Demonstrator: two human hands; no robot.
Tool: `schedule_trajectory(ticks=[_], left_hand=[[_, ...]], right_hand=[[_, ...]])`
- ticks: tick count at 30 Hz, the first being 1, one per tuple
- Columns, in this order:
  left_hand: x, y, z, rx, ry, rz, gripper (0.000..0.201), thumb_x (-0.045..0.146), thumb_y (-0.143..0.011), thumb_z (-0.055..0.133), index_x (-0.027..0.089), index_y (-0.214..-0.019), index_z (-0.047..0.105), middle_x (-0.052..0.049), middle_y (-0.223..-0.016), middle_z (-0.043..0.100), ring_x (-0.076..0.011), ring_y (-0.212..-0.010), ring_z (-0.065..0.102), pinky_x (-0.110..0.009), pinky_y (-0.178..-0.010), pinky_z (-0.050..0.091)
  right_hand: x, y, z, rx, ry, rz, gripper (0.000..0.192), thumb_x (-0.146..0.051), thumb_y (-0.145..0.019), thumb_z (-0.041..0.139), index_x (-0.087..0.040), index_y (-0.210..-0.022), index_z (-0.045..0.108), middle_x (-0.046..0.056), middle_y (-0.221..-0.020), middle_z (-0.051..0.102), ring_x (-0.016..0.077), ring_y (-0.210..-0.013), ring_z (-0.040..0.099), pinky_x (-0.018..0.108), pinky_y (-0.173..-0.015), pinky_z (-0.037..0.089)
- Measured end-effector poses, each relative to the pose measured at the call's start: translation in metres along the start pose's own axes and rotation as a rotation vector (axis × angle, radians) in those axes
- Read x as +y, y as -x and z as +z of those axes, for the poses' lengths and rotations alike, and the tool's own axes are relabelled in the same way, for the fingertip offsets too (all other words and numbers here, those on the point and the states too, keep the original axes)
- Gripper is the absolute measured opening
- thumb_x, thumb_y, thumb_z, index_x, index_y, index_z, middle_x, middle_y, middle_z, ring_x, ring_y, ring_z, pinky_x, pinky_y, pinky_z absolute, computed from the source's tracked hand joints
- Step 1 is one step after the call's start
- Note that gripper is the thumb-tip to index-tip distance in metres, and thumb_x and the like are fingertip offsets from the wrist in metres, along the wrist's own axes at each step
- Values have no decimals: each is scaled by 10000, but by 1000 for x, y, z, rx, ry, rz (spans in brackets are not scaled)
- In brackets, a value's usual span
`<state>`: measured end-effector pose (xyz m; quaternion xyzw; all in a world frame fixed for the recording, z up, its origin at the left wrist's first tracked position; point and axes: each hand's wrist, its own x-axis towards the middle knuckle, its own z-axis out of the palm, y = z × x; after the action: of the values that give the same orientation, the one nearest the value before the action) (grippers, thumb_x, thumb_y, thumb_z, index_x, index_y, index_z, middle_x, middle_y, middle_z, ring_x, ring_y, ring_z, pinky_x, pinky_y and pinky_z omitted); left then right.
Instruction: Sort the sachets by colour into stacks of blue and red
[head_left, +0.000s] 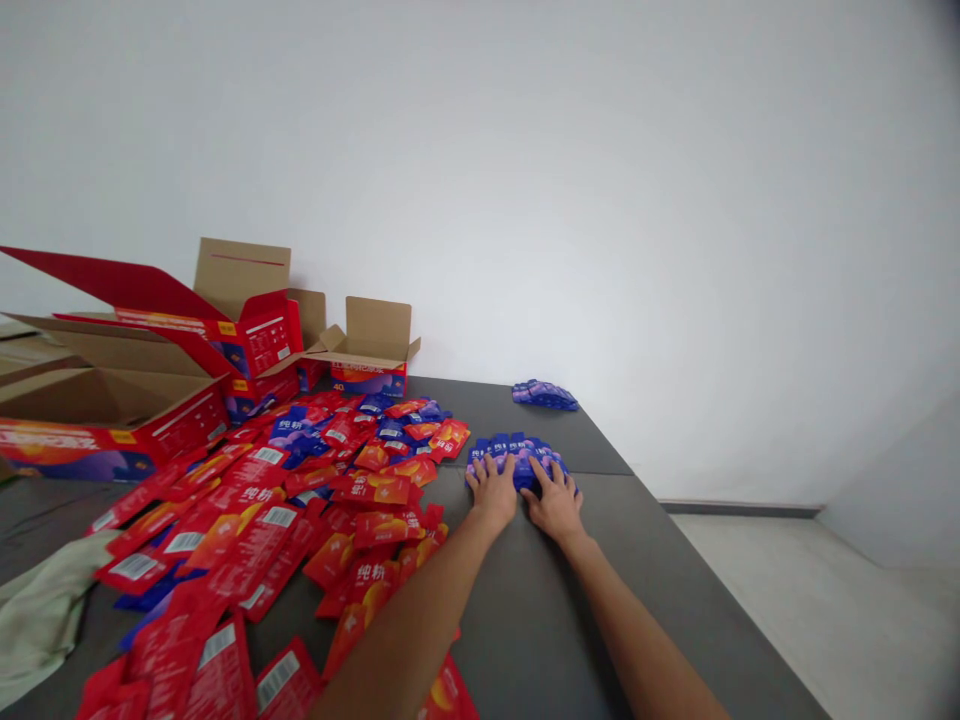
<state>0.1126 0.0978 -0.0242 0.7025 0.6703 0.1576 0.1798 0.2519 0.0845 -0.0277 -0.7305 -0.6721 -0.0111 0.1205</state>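
A dark grey table [525,620] is stretching away toward a white wall, its left half covered by a loose heap of red foil sachets [247,530]. Right of the heap, both hands are lying flat with fingers spread, left hand [493,490] and right hand [555,503], pressing a fanned row of purple sachets [517,455]. Squaring them calls for even, gentle pressure from both sides.

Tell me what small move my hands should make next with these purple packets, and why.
Probably squeeze the purple packets together into a tidy stack. The left hand and right hand lie flat on them, and they are fanned out unevenly, unlike the finished purple stack near the wall.
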Motion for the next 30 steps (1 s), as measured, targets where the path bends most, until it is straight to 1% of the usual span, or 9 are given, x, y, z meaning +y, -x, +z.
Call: schedule_trajectory(ticks=[3, 6, 10, 14, 18, 22, 26, 30], left_hand=[[9, -10, 3, -17, 5, -6, 685, 322, -901, 471, 345, -1549, 249, -137, -1638, 194, -398, -1496, 149, -622, -1159, 111], [19, -20, 7, -9, 6, -7, 695, 322, -893, 478, 348, -1548, 246, -140, -1636, 199, -402, -1498, 137, -617, -1161, 104], [32, -35, 14, -17, 15, -16, 720, 330, -878, 500, 341, -1549, 239, -151, -1638, 183, -409, -1501, 112, -623, -1161, 67], [46, -53, 20, -21, 42, -16, 739, 371, -867, 522, 323, -1549, 242, -162, -1639, 169, -414, -1501, 98, -632, -1158, 51], [60, -75, 27, -21, 60, -10, 757, 416, -859, 537, 326, -1549, 239, -163, -1639, 172, -426, -1498, 95, -631, -1157, 46], [74, -102, 35, -30, 62, -21, 771, 435, -860, 534, 327, -1554, 216, -158, -1640, 172, -422, -1501, 82, -625, -1161, 41], [86, -128, 45, -28, 69, -1, 785, 414, -855, 542, 312, -1557, 205, -163, -1645, 142, -425, -1502, 67, -637, -1158, 34], [99, -150, 55, -25, 85, -3, 794, 378, -845, 555, 317, -1555, 205, -157, -1647, 138, -425, -1502, 63, -643, -1158, 26]], right_hand=[[10, -11, 1, 9, 3, -5, 668, -492, -921, 526, -432, -1530, 260, 82, -1585, 275, 375, -1362, 350, 606, -1042, 286], [19, -22, 1, 10, 5, -6, 662, -478, -922, 521, -432, -1530, 262, 76, -1587, 272, 375, -1363, 346, 601, -1044, 284], [31, -36, 1, -11, 7, 17, 663, -476, -923, 508, -432, -1533, 252, 69, -1600, 244, 377, -1383, 311, 595, -1055, 269], [45, -55, 4, 7, 7, 14, 658, -481, -913, 517, -437, -1523, 276, 62, -1593, 259, 378, -1373, 314, 598, -1054, 267], [60, -81, 8, 22, 3, 16, 663, -468, -897, 543, -428, -1515, 305, 62, -1583, 273, 378, -1356, 333, 594, -1048, 274], [76, -108, 11, 0, -3, 26, 687, -460, -886, 552, -436, -1519, 287, 54, -1592, 254, 378, -1361, 325, 599, -1053, 267], [90, -132, 15, 2, 8, 40, 678, -468, -892, 536, -437, -1521, 285, 42, -1595, 249, 373, -1384, 290, 593, -1071, 252], [103, -153, 20, 17, 22, 48, 674, -464, -892, 527, -438, -1521, 286, 32, -1593, 258, 364, -1383, 288, 585, -1078, 245]])
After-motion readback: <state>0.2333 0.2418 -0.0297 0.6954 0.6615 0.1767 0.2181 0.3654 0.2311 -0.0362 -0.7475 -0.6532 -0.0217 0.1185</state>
